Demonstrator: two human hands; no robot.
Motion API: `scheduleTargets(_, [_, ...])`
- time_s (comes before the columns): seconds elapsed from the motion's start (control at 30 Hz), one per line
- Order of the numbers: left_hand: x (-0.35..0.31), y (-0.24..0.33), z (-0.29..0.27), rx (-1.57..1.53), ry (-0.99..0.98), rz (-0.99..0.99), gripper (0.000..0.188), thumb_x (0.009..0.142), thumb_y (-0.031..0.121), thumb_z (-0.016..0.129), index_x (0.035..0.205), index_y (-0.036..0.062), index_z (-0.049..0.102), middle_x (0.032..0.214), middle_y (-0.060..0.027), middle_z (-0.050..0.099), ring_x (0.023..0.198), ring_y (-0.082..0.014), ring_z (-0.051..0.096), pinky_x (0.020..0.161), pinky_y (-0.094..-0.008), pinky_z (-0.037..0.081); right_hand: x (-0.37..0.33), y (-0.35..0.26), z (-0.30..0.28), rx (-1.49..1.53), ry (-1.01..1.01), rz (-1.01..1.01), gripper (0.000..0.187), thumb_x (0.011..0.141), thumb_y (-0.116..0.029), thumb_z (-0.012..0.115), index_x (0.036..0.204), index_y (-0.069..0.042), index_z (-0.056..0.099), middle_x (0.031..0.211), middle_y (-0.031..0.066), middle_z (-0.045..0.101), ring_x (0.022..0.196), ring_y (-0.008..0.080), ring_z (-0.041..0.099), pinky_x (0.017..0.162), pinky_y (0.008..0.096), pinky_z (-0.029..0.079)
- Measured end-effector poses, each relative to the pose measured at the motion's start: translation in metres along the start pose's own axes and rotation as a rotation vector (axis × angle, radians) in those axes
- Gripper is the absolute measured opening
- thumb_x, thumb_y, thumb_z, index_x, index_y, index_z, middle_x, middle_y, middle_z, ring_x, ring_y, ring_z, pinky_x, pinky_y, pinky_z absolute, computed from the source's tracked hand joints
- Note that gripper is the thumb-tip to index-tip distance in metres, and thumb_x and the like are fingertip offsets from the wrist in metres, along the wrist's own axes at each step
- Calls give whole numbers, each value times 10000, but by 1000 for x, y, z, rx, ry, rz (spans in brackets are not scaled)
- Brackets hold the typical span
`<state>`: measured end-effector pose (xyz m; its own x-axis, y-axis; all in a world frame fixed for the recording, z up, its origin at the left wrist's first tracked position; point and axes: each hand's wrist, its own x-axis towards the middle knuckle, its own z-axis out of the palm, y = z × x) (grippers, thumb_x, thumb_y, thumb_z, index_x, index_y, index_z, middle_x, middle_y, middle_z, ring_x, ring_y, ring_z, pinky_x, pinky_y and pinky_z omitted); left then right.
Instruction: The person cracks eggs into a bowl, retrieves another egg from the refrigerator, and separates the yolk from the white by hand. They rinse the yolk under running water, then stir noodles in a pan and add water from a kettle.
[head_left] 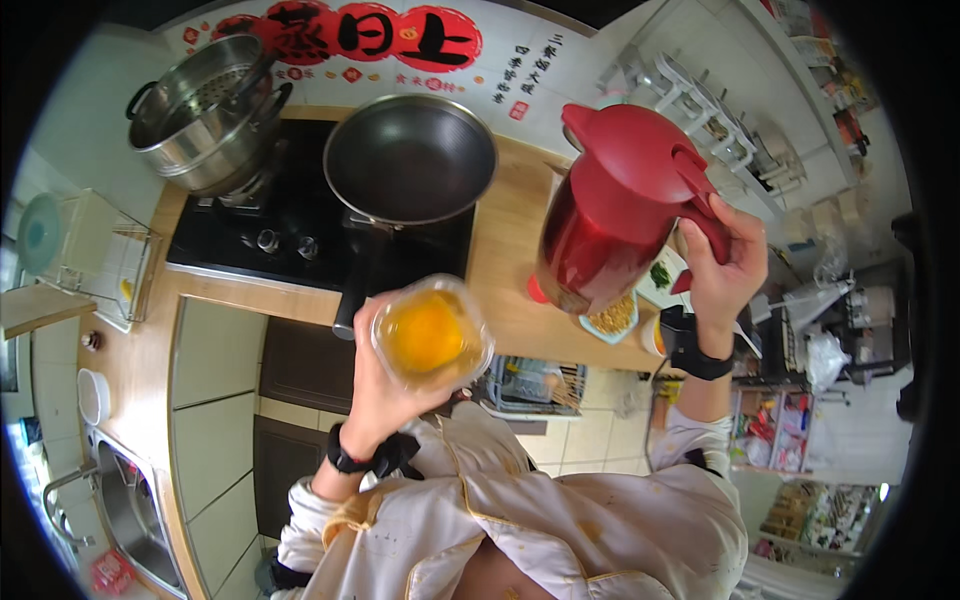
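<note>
My left hand [375, 395] is wrapped round a clear plastic cup [478, 372] with egg yolk [428, 332] in it, in front of the stove. Raised over the counter to the right, a red thermos jug [610, 215] leans to the left in my right hand [722, 260], whose fingers close round its handle. Its spout points up and left, apart from the cup, and no liquid shows coming out. Beyond the cup a dark frying pan [410, 160] sits on the black gas stove [215, 235], its handle pointing toward me.
A steel steamer pot [205, 165] stands at the stove's far left. Right of the stove, on the wooden counter [505, 255], are a light blue dish [615, 335] of yellowish bits and a white tray [655, 290] with chopped greens. A sink [140, 500] lies at lower left.
</note>
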<state>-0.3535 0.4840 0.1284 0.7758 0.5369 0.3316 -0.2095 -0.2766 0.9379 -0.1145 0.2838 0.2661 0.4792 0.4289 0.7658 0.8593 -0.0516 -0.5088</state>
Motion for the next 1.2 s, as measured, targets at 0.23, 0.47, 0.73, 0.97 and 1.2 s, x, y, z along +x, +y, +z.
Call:
scheduleTargets(0.23, [28,4,22,-36,-35,166,874,571,132,854,1260,22,327,1209,-136,439,1107,-256,491,946,-353,416,6,-86,-27,-322,-516,4,351,668,4,793,977,1,626,973,118,676,865,212,663,763,285,515])
scheduleTargets(0.47, [14,-5,34,-102,-144,81,911,558,124,848,1274,30,292,1185,-153,440,1082,-268,519,904,-353,448,-6,-132,-26,-370,-713,101,350,667,3,789,980,-13,632,970,111,686,825,220,682,712,282,538])
scheduleTargets(0.73, [7,0,25,-110,-124,27,837,558,97,830,1225,11,331,1109,-192,489,1011,-330,558,843,-372,471,1,-156,-6,-376,-826,282,321,706,3,759,998,-1,627,948,119,680,822,222,675,727,275,522])
scheduleTargets(0.97, [4,-2,16,-117,-66,40,811,558,117,832,1207,5,360,1098,-184,502,996,-334,565,835,-367,474,6,-165,9,-381,-892,368,325,692,18,762,983,-9,620,955,106,675,829,207,659,760,279,507])
scheduleTargets(1.2, [2,-4,10,-91,-43,67,798,563,154,841,1192,6,373,1072,-184,506,965,-340,566,814,-370,477,9,-168,19,-374,-949,306,294,733,35,731,995,-5,605,941,113,669,836,237,675,741,286,529])
